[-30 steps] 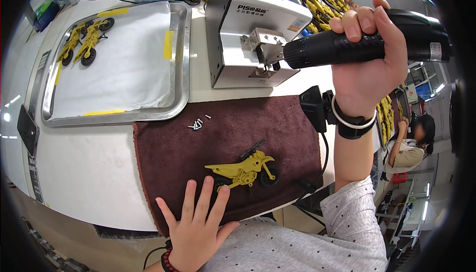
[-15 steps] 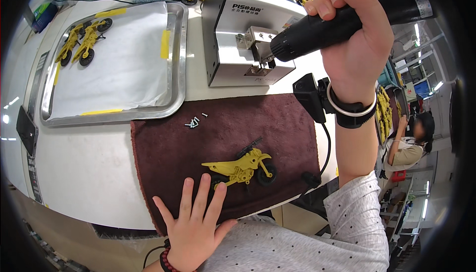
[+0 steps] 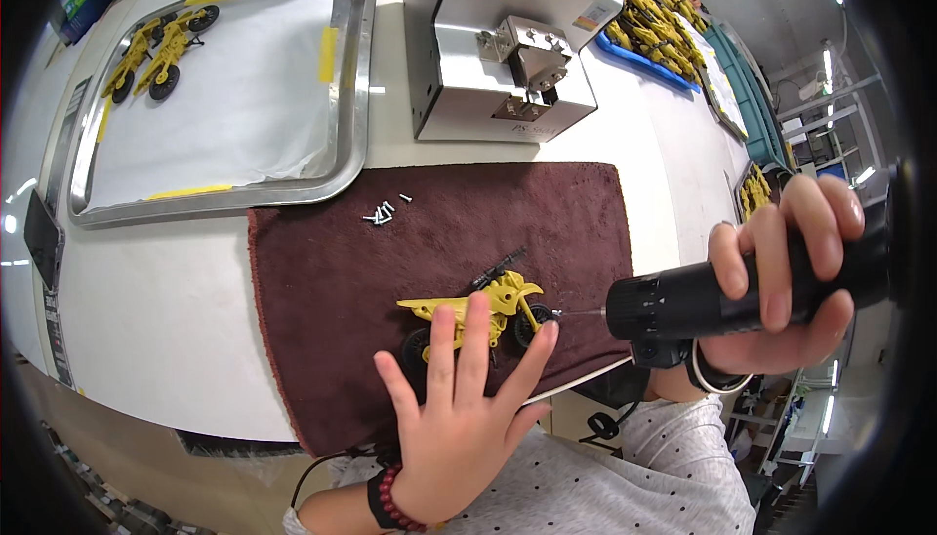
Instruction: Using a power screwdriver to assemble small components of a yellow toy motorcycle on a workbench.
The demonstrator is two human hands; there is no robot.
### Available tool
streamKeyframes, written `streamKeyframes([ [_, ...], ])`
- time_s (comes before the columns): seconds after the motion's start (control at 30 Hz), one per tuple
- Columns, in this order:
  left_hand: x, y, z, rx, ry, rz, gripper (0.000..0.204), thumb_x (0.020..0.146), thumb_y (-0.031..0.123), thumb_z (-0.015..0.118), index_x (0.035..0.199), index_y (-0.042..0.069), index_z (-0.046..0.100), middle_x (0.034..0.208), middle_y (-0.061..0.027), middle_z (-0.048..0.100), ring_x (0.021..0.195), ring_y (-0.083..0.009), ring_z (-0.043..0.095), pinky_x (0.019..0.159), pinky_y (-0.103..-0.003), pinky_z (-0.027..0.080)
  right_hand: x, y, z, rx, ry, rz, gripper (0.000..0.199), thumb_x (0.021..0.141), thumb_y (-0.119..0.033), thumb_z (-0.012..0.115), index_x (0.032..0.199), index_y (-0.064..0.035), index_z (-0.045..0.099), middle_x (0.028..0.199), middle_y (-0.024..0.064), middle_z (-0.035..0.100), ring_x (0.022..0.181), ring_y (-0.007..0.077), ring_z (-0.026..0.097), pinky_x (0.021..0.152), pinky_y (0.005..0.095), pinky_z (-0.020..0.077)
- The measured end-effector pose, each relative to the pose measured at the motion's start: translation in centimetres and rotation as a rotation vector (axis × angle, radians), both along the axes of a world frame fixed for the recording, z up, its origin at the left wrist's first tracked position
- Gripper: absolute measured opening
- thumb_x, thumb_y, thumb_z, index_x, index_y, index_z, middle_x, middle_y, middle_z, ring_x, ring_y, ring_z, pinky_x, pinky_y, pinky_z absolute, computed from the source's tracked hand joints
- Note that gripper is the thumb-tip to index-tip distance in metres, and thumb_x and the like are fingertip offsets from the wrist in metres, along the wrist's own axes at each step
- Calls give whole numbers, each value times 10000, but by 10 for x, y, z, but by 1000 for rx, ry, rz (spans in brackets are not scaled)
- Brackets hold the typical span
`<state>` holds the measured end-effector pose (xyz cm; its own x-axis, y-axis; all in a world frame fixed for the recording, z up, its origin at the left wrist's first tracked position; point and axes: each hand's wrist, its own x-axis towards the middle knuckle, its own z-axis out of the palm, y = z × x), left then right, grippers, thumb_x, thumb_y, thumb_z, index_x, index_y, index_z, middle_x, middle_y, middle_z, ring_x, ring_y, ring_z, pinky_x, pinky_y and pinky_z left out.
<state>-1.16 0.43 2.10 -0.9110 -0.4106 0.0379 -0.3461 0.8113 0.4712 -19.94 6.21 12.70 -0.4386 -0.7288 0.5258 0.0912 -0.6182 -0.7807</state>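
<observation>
A yellow toy motorcycle (image 3: 493,301) with black wheels lies on its side on a dark brown towel (image 3: 332,271). My left hand (image 3: 464,418) rests flat on the towel, fingers spread, with its fingertips on the toy's wheels and frame. My right hand (image 3: 791,276) grips a black electric screwdriver (image 3: 683,306) held level; its thin bit points left and meets the toy's front wheel. A few small silver screws (image 3: 381,213) lie loose near the towel's far edge.
A grey box-shaped screw feeder (image 3: 508,37) stands behind the towel. A steel tray (image 3: 351,76) lined with white paper holds two yellow motorcycles (image 3: 161,42) at far left. Several more yellow toys (image 3: 654,8) fill blue trays at the back right. Another person stands far back.
My right hand has brought the screwdriver down from the screw feeder to the toy's front wheel. My left hand has slid forward onto the motorcycle.
</observation>
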Motion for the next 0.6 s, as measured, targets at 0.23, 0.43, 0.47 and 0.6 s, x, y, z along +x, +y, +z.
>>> streamKeyframes([
  [0.23,-13,-1,-4,-64,4,-47,836,500,608,711,1266,396,454,1435,-48,363,1317,-319,319,999,-637,252,5,15,-10,69,5,-17,298,814,-73,647,999,-111,416,758,-1,520,577,119,548,609,312,450],
  [0.43,-14,-2,-7,-121,-2,-58,853,458,612,729,1236,374,471,1428,-57,372,1306,-330,330,990,-633,274,7,13,-12,51,-40,-40,289,810,-71,651,983,-113,423,704,-2,515,567,125,554,603,315,461],
  [0.47,-14,-2,-7,-120,1,-58,858,457,611,731,1238,375,468,1426,-59,373,1303,-330,333,989,-633,275,7,14,-11,60,-51,-41,293,806,-68,654,981,-113,423,701,-2,516,565,126,556,600,315,461],
  [0.6,-14,-3,-9,-116,8,-64,870,449,610,735,1243,380,463,1422,-61,377,1300,-331,336,982,-635,281,9,16,-16,48,-54,-64,307,795,-66,663,977,-116,421,696,-3,516,563,130,559,589,311,463],
])
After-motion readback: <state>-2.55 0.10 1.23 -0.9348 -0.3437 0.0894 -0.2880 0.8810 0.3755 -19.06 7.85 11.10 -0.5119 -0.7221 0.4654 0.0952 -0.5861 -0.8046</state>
